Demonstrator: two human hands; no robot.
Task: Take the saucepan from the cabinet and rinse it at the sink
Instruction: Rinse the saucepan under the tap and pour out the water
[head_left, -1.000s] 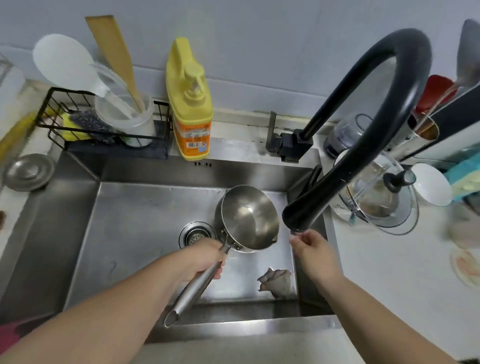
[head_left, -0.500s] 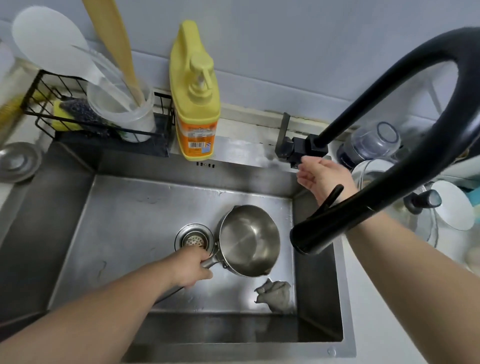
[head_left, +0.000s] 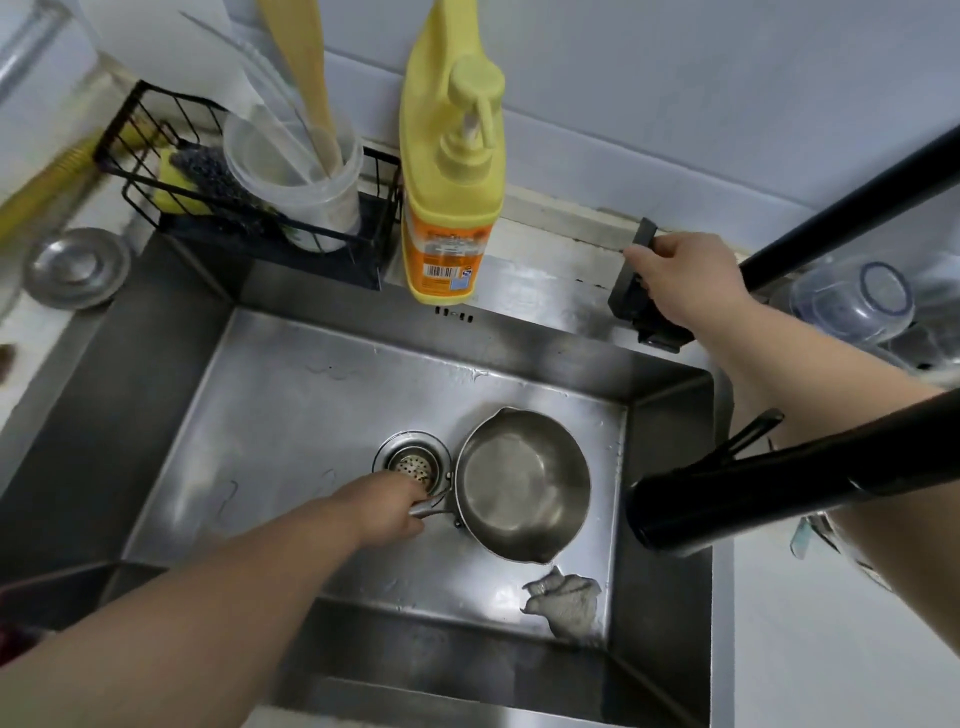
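Observation:
A small steel saucepan (head_left: 522, 484) sits low in the steel sink (head_left: 291, 395), just right of the drain strainer (head_left: 413, 464). My left hand (head_left: 392, 506) is shut on its handle, which is mostly hidden under the fingers. My right hand (head_left: 685, 278) grips the black faucet lever (head_left: 635, 275) at the sink's back right corner. The black faucet spout (head_left: 727, 506) hangs over the sink's right edge, its outlet beside the pan. No water is visible.
A yellow soap bottle (head_left: 452, 176) stands on the back ledge. A black wire rack (head_left: 171, 171) holds a sponge and a utensil cup (head_left: 296, 182). A grey rag (head_left: 563, 603) lies in the sink's front right. A steel lid (head_left: 75, 267) rests at left, clear containers at right.
My right hand went from under the spout up to the faucet base and now grips the lever. My left hand lowered the pan to the sink floor by the drain.

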